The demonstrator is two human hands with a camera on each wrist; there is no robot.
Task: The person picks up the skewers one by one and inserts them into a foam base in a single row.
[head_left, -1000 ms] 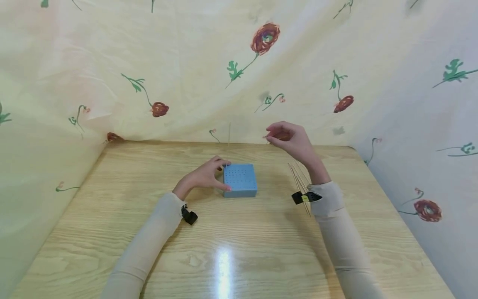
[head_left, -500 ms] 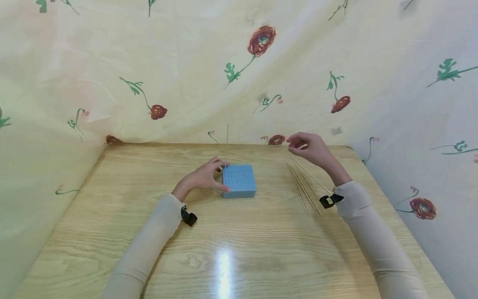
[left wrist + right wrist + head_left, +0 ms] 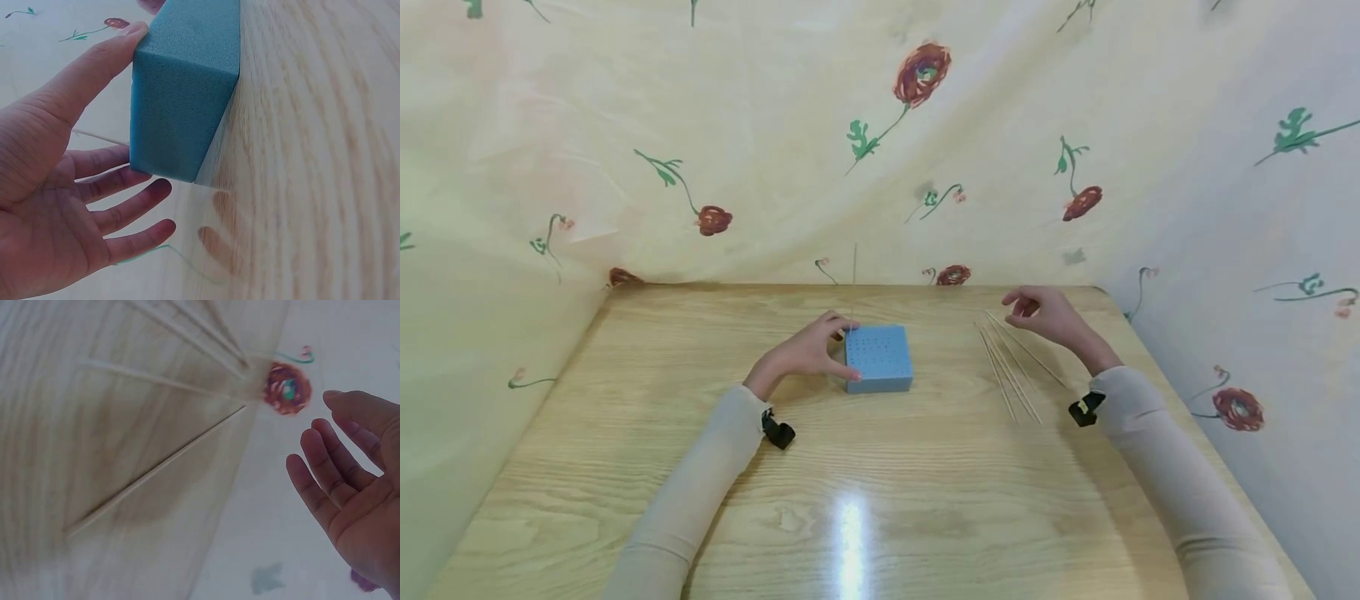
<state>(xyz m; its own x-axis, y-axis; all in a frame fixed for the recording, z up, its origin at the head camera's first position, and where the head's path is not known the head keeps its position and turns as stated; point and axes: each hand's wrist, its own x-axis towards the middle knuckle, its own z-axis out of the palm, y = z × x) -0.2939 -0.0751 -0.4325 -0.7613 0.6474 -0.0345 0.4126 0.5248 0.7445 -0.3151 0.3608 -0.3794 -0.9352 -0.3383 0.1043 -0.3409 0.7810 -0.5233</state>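
Stick (image 3: 854, 271) upright at far-left corner of blue block (image 3: 883, 358)

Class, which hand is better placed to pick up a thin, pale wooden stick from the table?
Probably the right hand: it holds nothing and hovers near the loose wooden sticks, while the left hand holds the square blue foam block.

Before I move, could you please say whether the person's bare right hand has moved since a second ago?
Yes: in the head view, the right hand has moved right and down, uncovering the red flower printed on the pale cloth.
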